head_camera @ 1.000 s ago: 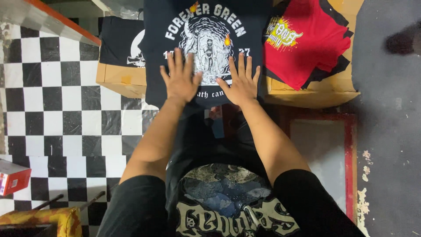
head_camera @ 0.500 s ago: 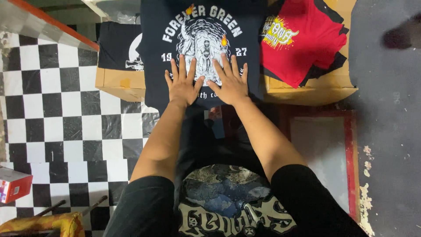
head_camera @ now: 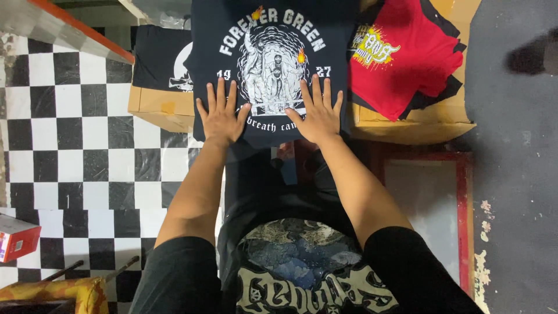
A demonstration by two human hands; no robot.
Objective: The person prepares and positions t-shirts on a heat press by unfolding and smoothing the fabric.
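My left hand (head_camera: pixel 222 115), right hand (head_camera: pixel 317 113) flat, fingers spread, gripping nothing, pressing black shirt (head_camera: pixel 273 35) at top middle. Shirt top cut off. Red shirt (head_camera: pixel 401 64) upper right hides box (head_camera: pixel 418 129).

Single view, camera on my head, facing steeply down over my own chest and arms. Near edge of frame: my printed shirt front. Middle: both forearms stretched away from me. Far: my left hand (head_camera: pixel 221 116) and right hand (head_camera: pixel 316 114) flat on dark printed t-shirt (head_camera: pixel 273 35), close enough to make out each finger. Left side takes in checkered floor (head_camera: pixel 70 151); right side, grey floor (head_camera: pixel 517 174). No second view, so no shared ground.
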